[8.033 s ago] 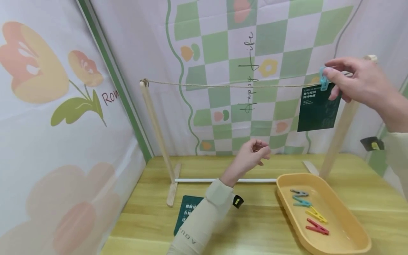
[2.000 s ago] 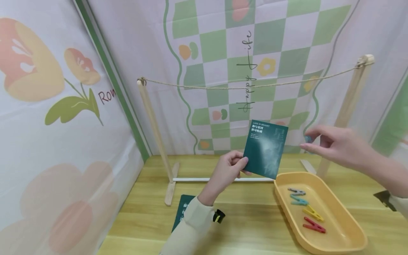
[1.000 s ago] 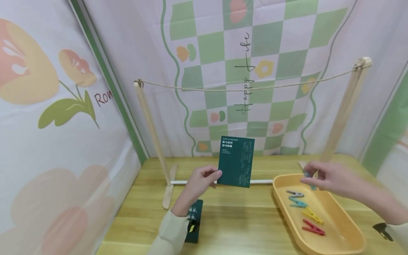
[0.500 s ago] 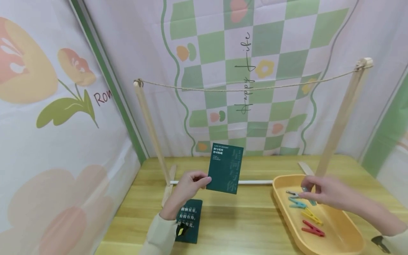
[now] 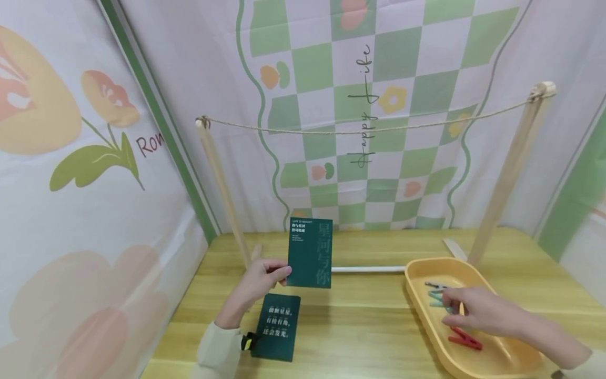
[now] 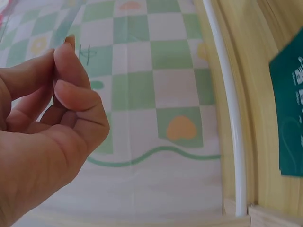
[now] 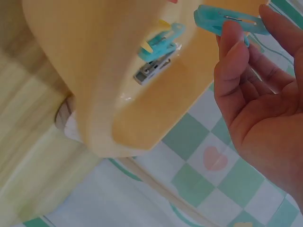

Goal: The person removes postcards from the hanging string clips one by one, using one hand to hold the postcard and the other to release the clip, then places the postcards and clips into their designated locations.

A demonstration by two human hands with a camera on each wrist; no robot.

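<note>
My left hand [image 5: 258,281] pinches the lower left edge of a dark green card [image 5: 310,252] between thumb and fingers, holding it upright above the table. Below it, a second green card [image 5: 278,326] with white lettering lies flat. Over the yellow-orange tray [image 5: 428,337], my right hand [image 5: 487,313] pinches a light blue clothespin [image 7: 227,19] by its handle ends. Inside the tray lie a grey clothespin [image 7: 152,70], another blue clothespin [image 7: 163,45] and a red clothespin [image 5: 465,339]. A yellow clothespin [image 7: 147,46] shows only in part in the right wrist view.
A twine line [image 5: 326,132] sags between two wooden posts, the left post [image 5: 220,184] and the right post [image 5: 511,173]. A white rod [image 5: 369,269] joins their feet across the table [image 5: 360,326]. A checkered cloth [image 5: 350,105] hangs behind.
Eight seconds ago the card hung on the line at the blue clothespin; now it is off, in my left hand. That hand has moved left and down. My right hand has lowered the clothespin over the tray.
</note>
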